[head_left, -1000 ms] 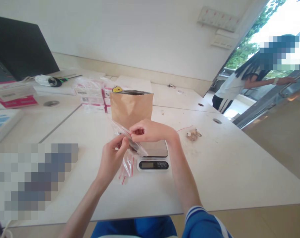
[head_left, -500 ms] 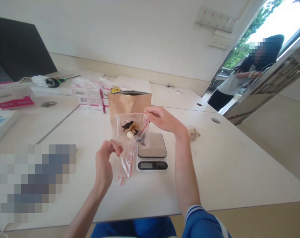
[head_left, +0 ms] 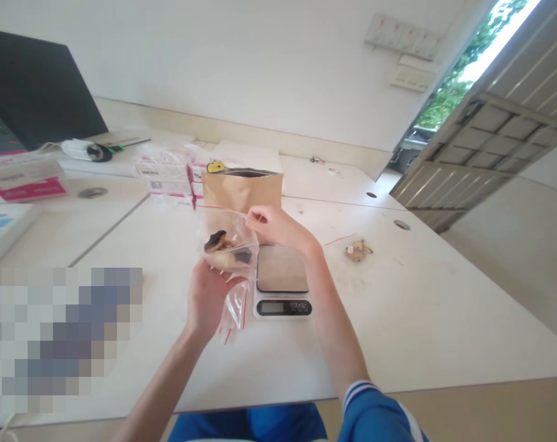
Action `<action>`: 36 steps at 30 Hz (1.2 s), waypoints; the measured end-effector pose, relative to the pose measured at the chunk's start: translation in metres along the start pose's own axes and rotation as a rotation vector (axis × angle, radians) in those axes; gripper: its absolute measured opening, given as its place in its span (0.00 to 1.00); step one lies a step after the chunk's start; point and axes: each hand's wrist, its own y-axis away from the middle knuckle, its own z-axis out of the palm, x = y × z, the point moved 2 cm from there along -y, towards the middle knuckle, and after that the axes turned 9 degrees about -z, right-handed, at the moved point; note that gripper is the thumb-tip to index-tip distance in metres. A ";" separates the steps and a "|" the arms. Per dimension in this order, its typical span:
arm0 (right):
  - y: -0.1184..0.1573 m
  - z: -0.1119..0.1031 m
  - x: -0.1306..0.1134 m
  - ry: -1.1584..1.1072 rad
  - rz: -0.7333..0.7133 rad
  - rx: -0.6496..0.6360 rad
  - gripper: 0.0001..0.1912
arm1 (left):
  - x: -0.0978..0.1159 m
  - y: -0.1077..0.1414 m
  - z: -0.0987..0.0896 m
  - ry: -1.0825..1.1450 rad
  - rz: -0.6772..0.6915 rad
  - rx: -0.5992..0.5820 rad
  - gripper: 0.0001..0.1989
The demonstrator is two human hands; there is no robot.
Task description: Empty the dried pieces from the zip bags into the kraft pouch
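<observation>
Precariously, the left hand (head_left: 208, 304) cups a clear zip bag (head_left: 229, 258) of dark dried pieces (head_left: 216, 241) over the worktop (head_left: 135, 245), while the right hand (head_left: 277, 225) pinches its top edge beside a digital scale (head_left: 282, 269); a slackened pinch could tip the pieces out.
</observation>
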 end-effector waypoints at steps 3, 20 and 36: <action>0.009 -0.005 -0.009 0.231 0.040 0.130 0.04 | 0.002 0.001 0.001 -0.036 0.009 0.042 0.17; 0.003 0.018 -0.017 -0.101 -0.129 -0.384 0.23 | -0.003 -0.005 0.007 0.014 0.154 -0.021 0.20; 0.001 0.030 -0.019 0.086 -0.073 -0.458 0.32 | -0.017 -0.018 -0.013 -0.156 0.155 0.180 0.20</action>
